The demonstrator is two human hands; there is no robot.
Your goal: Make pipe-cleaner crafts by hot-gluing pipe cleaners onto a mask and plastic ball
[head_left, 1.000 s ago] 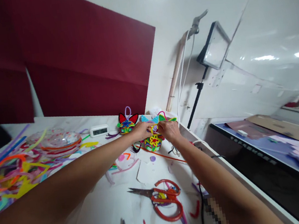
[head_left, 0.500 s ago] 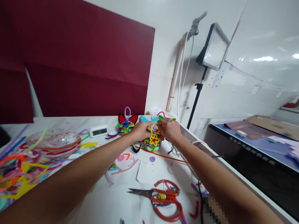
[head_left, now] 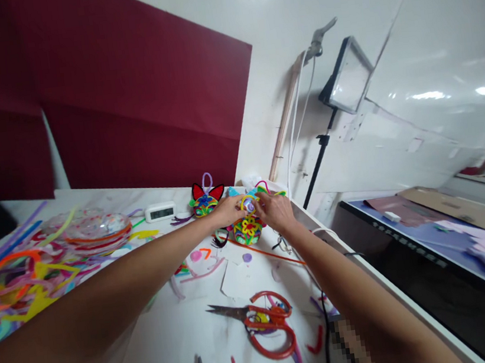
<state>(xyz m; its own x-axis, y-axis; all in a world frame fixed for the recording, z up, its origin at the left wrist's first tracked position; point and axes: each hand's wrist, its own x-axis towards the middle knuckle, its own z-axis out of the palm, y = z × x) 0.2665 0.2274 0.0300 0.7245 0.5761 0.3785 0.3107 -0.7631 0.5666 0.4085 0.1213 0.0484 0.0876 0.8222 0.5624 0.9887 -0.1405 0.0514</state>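
Both my arms reach far across the white table [head_left: 177, 333]. My left hand [head_left: 227, 211] and my right hand [head_left: 275, 210] meet over a colourful pipe-cleaner figure [head_left: 247, 228] with green and blue ears. Fingers of both hands pinch a small yellow and purple loop [head_left: 249, 204] at the figure's top. A second pipe-cleaner figure with red ears [head_left: 205, 199] stands just left of my left hand.
Red scissors [head_left: 265, 321] lie on the table near me. A heap of loose pipe cleaners [head_left: 14, 277] and a clear dish [head_left: 90, 226] fill the left side, with a small white clock [head_left: 160, 211] behind. A lamp on a stand [head_left: 343, 82] rises past the table's right edge.
The yellow loop between my fingers has shifted slightly upward and my fingertips have closed tighter around it. My arms have barely moved.
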